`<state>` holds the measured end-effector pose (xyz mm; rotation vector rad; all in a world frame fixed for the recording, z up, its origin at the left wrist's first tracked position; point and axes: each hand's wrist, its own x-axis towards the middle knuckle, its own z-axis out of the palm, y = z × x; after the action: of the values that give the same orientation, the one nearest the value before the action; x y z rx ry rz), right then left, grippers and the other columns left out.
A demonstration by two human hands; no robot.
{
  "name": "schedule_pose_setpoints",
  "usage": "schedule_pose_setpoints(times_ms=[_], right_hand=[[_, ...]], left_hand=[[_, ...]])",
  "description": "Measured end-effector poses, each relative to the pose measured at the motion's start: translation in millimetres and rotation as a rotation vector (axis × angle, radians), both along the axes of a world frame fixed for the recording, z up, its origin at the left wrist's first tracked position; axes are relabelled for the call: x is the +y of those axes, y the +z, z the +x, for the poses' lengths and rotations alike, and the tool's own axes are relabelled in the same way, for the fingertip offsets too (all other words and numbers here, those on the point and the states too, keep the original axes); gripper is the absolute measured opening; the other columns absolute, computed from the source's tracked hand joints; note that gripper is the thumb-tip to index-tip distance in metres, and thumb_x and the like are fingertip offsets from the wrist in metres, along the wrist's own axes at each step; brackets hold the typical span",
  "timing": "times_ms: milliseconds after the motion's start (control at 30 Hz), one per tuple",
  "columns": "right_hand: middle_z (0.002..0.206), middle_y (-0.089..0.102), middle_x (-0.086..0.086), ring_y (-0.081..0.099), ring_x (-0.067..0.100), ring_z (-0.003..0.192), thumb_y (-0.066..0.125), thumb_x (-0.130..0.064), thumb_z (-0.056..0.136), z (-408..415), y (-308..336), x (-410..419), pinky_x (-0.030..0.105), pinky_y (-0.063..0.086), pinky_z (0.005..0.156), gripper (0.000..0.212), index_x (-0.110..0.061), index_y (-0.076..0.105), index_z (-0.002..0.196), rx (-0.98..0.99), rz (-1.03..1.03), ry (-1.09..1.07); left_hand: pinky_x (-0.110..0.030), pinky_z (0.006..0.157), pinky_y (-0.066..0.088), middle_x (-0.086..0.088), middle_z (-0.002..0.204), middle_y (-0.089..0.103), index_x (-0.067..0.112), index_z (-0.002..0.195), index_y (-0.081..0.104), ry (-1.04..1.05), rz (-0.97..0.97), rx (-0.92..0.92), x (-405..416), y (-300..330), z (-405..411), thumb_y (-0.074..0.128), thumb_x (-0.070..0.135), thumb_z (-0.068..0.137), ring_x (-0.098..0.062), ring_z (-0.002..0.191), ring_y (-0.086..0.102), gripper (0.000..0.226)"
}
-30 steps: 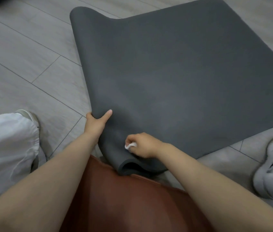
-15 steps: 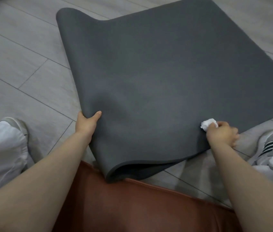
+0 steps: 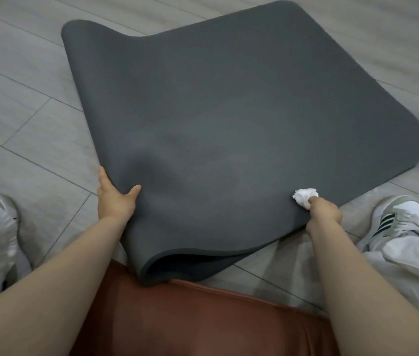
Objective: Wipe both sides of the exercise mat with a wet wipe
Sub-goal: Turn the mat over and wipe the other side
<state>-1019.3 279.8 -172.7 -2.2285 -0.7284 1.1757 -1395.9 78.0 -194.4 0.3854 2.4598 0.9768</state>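
The dark grey mat is spread across the floor, its far end flat and its near end lifted and folded back over the edge of the brown seat. The mat's left edge is held by the left hand, thumb laid on top and fingers tucked underneath, so the near corner is kept raised and taut. A crumpled white wipe is pinched in the curled fingers of the right hand and pressed onto the mat close to its right edge, near the front right corner.

The top face is judged to be the one being worked on; nothing suggests the underside has been reached. For the stroke to be done well, the left-hand hold should be kept firm, since a soft mat is likely to ripple or creep across a smooth floor if dragged. Flat, overlapping passes from edge to edge are called for, with the wad opened out a little so more of it meets the surface. The dip just beside the left thumb should be smoothed first, or it may be skipped. A faint patchiness can be made out in the middle, though whether it is damp cannot be told. White shoes are planted either side, off the mat.
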Motion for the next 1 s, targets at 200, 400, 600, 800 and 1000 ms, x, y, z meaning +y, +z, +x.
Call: schedule_pose_setpoints(times_ms=[200, 400, 600, 800, 1000], right_hand=[[0.102, 0.061, 0.009, 0.051, 0.016, 0.087, 0.059, -0.022, 0.092, 15, -9, -2, 0.025, 0.041, 0.074, 0.029, -0.003, 0.059, 0.114, 0.01, 0.184, 0.126], [0.1, 0.062, 0.009, 0.058, 0.023, 0.088, 0.053, -0.039, 0.087, 29, -1, -3, 0.035, 0.048, 0.085, 0.028, -0.016, 0.06, 0.101, -0.216, 0.43, 0.097], [0.108, 0.067, 0.015, 0.062, 0.031, 0.097, 0.056, -0.033, 0.087, 49, -15, 1, 0.039, 0.048, 0.088, 0.029, -0.012, 0.064, 0.106, -0.284, 0.261, 0.091], [0.116, 0.058, 0.018, 0.057, 0.036, 0.102, 0.049, -0.046, 0.083, 48, -18, -1, 0.042, 0.047, 0.095, 0.037, -0.021, 0.066, 0.104, -0.467, 0.073, -0.008], [0.094, 0.061, 0.024, 0.057, 0.04, 0.088, 0.056, -0.016, 0.089, -78, 17, -44, 0.043, 0.044, 0.076, 0.015, -0.003, 0.063, 0.089, -0.634, 0.705, 0.66]], left_hand=[[-0.051, 0.108, 0.043, -0.005, 0.15, 0.041, 0.038, 0.155, 0.012, -0.022, 0.06, 0.027, 0, -4, -1, 0.076, 0.036, 0.083, -0.03, 0.132, 0.048, 0.097], [-0.044, 0.111, 0.039, -0.006, 0.149, 0.043, 0.031, 0.157, 0.016, -0.029, 0.072, 0.071, 33, 11, 11, 0.074, 0.031, 0.085, -0.028, 0.133, 0.048, 0.093], [-0.038, 0.112, 0.037, -0.004, 0.151, 0.044, 0.024, 0.158, 0.014, -0.348, 0.136, 0.018, 135, 35, -8, 0.072, 0.028, 0.088, -0.024, 0.134, 0.047, 0.091], [-0.046, 0.112, 0.04, -0.005, 0.149, 0.045, 0.023, 0.156, 0.014, -0.316, 0.092, -0.12, 100, 14, -7, 0.075, 0.033, 0.085, -0.025, 0.132, 0.049, 0.094], [-0.035, 0.109, 0.041, 0.002, 0.146, 0.043, 0.02, 0.155, 0.016, -0.183, 0.23, -0.202, 51, 3, 19, 0.071, 0.02, 0.09, -0.015, 0.126, 0.049, 0.085]])
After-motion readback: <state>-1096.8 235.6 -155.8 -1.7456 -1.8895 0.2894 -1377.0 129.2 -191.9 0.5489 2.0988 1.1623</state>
